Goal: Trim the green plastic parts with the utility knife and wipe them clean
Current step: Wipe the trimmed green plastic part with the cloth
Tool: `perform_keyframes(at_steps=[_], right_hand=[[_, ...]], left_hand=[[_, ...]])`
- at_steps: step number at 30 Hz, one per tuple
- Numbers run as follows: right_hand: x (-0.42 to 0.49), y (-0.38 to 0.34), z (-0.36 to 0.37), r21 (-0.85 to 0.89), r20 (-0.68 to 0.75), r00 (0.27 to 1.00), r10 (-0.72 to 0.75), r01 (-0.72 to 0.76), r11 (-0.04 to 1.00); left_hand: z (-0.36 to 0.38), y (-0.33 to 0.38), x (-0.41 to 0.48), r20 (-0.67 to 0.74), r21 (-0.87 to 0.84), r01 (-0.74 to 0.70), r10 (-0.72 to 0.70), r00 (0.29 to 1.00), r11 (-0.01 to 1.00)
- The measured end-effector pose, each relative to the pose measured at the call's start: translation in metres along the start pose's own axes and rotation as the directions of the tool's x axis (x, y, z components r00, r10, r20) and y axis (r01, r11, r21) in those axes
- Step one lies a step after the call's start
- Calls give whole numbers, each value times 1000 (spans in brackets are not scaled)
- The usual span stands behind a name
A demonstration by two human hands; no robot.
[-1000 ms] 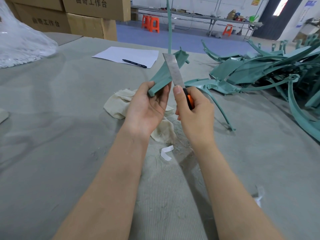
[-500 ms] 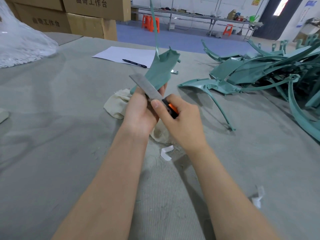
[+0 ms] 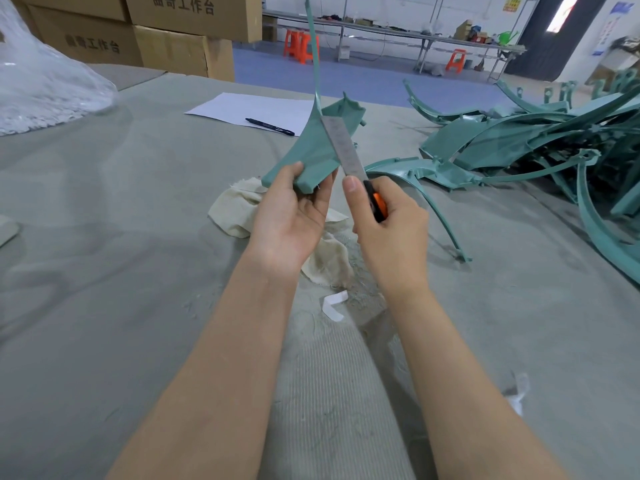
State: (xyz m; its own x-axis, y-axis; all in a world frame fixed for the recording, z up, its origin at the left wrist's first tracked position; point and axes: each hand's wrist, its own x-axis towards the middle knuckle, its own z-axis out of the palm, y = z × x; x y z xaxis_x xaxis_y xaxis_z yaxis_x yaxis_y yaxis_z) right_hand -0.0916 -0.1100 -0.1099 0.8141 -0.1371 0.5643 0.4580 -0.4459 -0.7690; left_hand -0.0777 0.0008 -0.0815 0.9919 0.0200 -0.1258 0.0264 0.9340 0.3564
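My left hand (image 3: 289,216) grips the thick end of a green plastic part (image 3: 313,147), held up above the table; its thin strip runs up out of the top of the view. My right hand (image 3: 391,230) grips the orange-and-black utility knife (image 3: 375,202). The long steel blade (image 3: 343,147) lies along the part's right edge, pointing up and away. A cream wiping cloth (image 3: 239,209) lies crumpled on the table under my hands.
A heap of green plastic parts (image 3: 540,143) fills the table's right side; one curved part (image 3: 426,174) reaches toward my hands. A sheet of paper (image 3: 249,109) with a black pen (image 3: 270,127) lies beyond. Cardboard boxes (image 3: 180,39) and a plastic bag (image 3: 41,84) stand far left. White scraps (image 3: 333,305) lie nearby.
Half a second ago the blade lay tilted left across my left hand. It now points up along the part's right edge, and the part has turned slightly.
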Motion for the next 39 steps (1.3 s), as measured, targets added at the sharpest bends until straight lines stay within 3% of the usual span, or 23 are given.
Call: perform_keyframes(at_steps=[9, 15, 20, 25, 29, 35, 39], right_hand=[[0, 2, 2, -37, 33, 998, -50, 51, 998], [-6, 0, 10, -83, 161, 979, -128, 143, 986], [-9, 1, 12, -135, 235, 958, -165, 201, 970], [-5, 0, 7, -59, 121, 988, -98, 105, 993], [-1, 3, 2, -80, 45, 995, -90, 94, 992], [-1, 5, 3, -87, 54, 995, -88, 93, 992], [-1, 4, 1, -52, 52, 995, -90, 93, 994]], left_hand=[[1, -2, 1, 12, -13, -12, 12, 1000, 1000], [1, 2, 0, 49, 5, 79, -79, 996, 997], [-2, 5, 0, 60, -72, 65, -60, 996, 995], [-2, 5, 4, -4, 64, 55, -55, 998, 996], [-4, 4, 7, -30, 36, 26, -25, 999, 999], [-7, 1, 8, -10, 175, -6, 8, 1000, 985], [-6, 1, 8, -101, 267, -13, 41, 994, 964]])
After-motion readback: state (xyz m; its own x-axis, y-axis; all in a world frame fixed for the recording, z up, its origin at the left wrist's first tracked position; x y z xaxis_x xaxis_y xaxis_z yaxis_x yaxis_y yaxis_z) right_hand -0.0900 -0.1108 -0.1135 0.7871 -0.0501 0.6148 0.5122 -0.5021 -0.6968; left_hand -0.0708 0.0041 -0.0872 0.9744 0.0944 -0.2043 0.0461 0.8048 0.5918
